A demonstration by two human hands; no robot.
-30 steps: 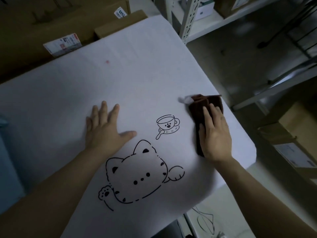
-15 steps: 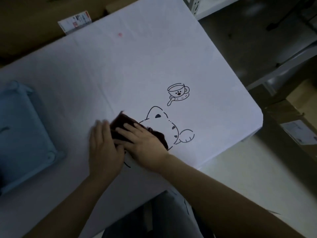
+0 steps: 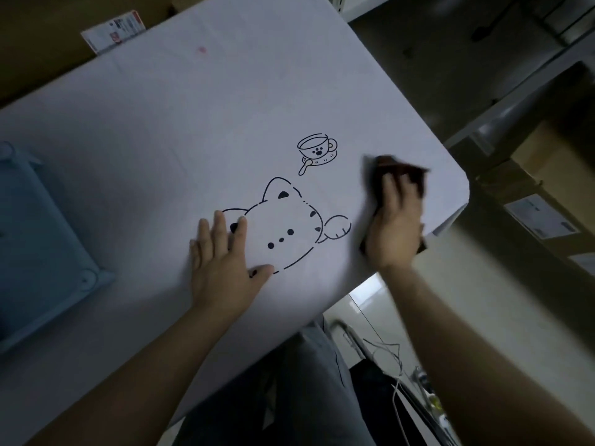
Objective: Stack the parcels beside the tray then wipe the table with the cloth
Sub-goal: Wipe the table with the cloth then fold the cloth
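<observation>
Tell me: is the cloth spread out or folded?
Folded, it seems: the cloth is a narrow dark pad under the right hand, showing beyond it at both ends. Blur hides the layers.

**Legible text: none at this distance**

Label one [image 3: 112, 29]: white with red patches, stuck on the cardboard box [image 3: 45, 49] beyond the far edge of the table [image 3: 193, 123]. Print lines are too small and blurred to read.

Label two [image 3: 542, 217]: white, on the top of the brown carton [image 3: 553, 169] right of the table corner. Grey print blocks, unreadable.

Table cover: printed line drawings only, a cat face [image 3: 283, 220] and a cup on a saucer [image 3: 317, 151] marked with a paw print.
</observation>
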